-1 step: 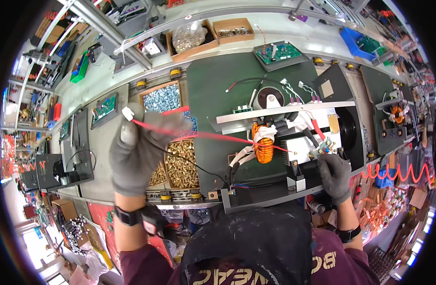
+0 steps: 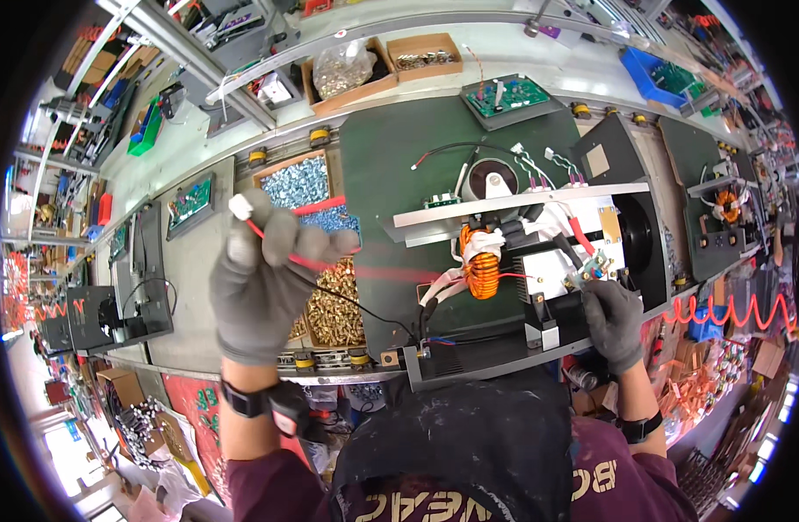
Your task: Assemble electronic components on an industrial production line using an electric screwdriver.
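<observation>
Nearest the camera, a dark hood (image 2: 456, 452) and maroon sleeves at the lower edge, both forearms rising from there.

Left hand (image 2: 265, 278) in a grey glove, raised above the desk (image 2: 191, 287), forearm nearly upright, a black wristband below the cuff. Fingers curled shut into a fist around a red wire (image 2: 308, 259), thumb pressed over it. White connector (image 2: 241, 207) poking out just above the knuckles. Red wire running taut from the fist rightward, across to the other hand. Thin black wire (image 2: 365, 306) also leaving the fist, dropping down toward the front edge of the black frame (image 2: 495, 357).

Right hand (image 2: 613, 317), grey-gloved too, lower and reaching forward, wrist bent slightly inward, a dark band at the wrist. Fingertips pinched closed on a small connector block (image 2: 595, 268) at the right end of the metal unit (image 2: 547, 270).

Between the two hands, an orange copper coil (image 2: 480, 265) wrapped with white tape at its top, standing left of the metal unit. Just right of the left hand, partly hidden under it, a tray of brass screws (image 2: 334, 304); beyond that same hand, a tray of silver screws (image 2: 297, 183).

Past the right hand, a white bar (image 2: 521, 204) lying across the green mat (image 2: 391, 165), with a round black part (image 2: 491, 181) and loose white plugs behind it.

Farther off, a green circuit board (image 2: 508, 96) on a grey tray, and two cardboard boxes (image 2: 386, 65), one holding a clear bag. Far right of the right hand, a red coiled cord (image 2: 730, 313) hanging.
</observation>
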Motion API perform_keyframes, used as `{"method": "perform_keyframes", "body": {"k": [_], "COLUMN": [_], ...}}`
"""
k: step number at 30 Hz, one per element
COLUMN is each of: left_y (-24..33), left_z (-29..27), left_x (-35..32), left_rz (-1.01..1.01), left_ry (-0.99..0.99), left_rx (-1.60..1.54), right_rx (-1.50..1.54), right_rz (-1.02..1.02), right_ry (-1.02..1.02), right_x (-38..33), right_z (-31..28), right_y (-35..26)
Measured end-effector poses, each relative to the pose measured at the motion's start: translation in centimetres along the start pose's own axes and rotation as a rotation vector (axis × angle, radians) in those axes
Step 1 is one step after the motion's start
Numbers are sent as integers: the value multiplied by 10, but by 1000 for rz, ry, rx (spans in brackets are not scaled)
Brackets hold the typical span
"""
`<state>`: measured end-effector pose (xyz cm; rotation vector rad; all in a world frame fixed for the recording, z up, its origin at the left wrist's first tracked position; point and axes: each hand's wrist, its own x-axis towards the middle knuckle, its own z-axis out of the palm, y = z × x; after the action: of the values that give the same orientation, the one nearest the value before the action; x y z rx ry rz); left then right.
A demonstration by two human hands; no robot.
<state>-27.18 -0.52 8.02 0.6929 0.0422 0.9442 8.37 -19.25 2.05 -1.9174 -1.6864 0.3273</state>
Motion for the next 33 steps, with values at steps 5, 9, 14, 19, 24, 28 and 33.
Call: {"method": "perform_keyframes", "body": {"k": [5, 9, 14, 19, 24, 28, 33], "left_y": [-27, -80, -123, -134, -146, -149, -170], "left_z": [5, -15, -31, -17, -12, -7, 10], "left_x": [-7, -3, 13, 21, 28, 31, 42], "left_rz": [-356, -659, -623, -509, -548, -566, -379], "left_ry": [408, 443, 721, 845, 896, 988, 1228], "left_rx": [572, 554, 217, 101, 248, 370, 224], "right_rx": [13, 136, 141, 46, -181, -77, 34], "right_rz": [-31, -171, -348, -547, -656, -641, -704], "right_ry": [-11, -22, -107, -133, -578, -647, -652], "right_x": [7, 28, 79, 137, 171, 174, 179], "right_z": [-4, -8, 6, 37, 72, 82, 83], "right_y": [-6, -24, -50, -64, -65, -62, -57]}}
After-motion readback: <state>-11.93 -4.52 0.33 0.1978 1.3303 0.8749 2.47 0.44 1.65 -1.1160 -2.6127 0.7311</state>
